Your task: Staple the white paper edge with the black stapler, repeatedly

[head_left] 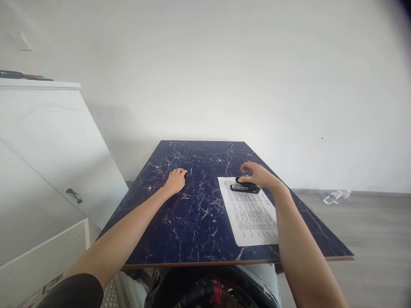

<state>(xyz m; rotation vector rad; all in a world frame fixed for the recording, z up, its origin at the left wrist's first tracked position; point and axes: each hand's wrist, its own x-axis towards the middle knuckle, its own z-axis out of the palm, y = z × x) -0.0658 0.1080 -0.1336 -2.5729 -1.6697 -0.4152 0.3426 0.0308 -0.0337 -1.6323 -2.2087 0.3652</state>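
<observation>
A printed sheet of paper lies on the right half of a dark blue marbled tabletop. A black stapler sits on the sheet's far end. My right hand hovers just over the stapler, fingers curved and apart, touching or nearly touching its top. My left hand rests on the bare tabletop left of centre, its fingers curled under, with nothing visible in it.
A white cabinet with a dark handle stands close to the table's left side. A white wall rises behind the table. An empty plastic bottle lies on the grey floor at the right.
</observation>
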